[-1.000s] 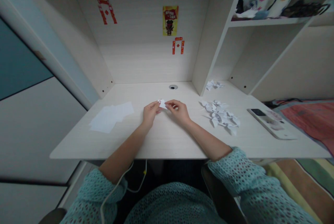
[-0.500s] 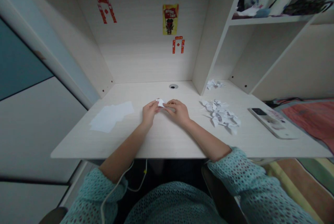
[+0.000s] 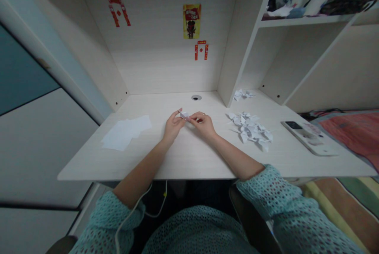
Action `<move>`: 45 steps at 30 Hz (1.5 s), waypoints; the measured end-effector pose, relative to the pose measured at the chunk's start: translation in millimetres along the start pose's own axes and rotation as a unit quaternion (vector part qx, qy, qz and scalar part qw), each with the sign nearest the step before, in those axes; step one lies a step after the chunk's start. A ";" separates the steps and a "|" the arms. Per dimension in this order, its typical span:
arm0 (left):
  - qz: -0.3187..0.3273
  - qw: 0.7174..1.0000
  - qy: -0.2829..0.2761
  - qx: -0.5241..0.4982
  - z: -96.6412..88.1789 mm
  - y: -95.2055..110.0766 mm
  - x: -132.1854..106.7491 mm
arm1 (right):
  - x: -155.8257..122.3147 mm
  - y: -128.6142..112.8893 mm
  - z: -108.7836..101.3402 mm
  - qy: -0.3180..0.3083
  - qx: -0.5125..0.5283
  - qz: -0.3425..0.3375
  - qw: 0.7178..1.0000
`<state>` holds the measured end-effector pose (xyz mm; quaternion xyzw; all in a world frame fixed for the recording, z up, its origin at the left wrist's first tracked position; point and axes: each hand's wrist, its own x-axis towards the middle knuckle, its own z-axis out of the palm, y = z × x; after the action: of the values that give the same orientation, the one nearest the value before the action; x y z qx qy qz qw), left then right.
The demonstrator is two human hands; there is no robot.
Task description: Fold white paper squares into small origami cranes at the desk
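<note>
Between my hands, over the middle of the desk, is a small piece of folded white paper (image 3: 184,115). My right hand (image 3: 203,123) pinches its right side between thumb and fingertips. My left hand (image 3: 174,126) holds the near left side, with a finger raised beside the paper; the exact fold is too small to make out. Flat sheets of white paper (image 3: 126,132) lie overlapping to the left of my hands. To the right is a pile of folded paper pieces (image 3: 250,129), with a smaller group of folded papers (image 3: 243,95) behind it by the divider.
A phone (image 3: 308,138) lies at the right of the desk, near a red cloth (image 3: 349,131). An upright divider (image 3: 237,60) rises behind the paper pile. A cable hole (image 3: 196,98) is at the back. A white cable (image 3: 130,214) hangs by my left sleeve.
My left hand has turned and shifted slightly right, its finger now raised. The paper has tilted between my fingers. The view has moved slightly; the sheets and the pile stay put.
</note>
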<state>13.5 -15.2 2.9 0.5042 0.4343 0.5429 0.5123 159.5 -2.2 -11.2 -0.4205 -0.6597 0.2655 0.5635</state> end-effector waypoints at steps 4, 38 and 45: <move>0.011 1.000 0.000 0.003 -0.9 1.1 0.7 | 0.0 0.3 0.6 -0.007 0.011 0.002 1.000; -0.022 0.979 -0.193 0.058 -5.6 17.8 -3.1 | -1.1 -12.6 -18.9 -0.014 -0.201 -0.192 0.960; 0.003 0.981 -0.177 0.074 -10.3 16.8 1.5 | 2.5 -8.8 -21.0 -0.009 -0.165 -0.150 0.975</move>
<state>1.3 -14.9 18.5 0.6304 0.3744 0.4133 0.5400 177.6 -7.1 2.0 -0.4011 -0.7552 0.0696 0.5138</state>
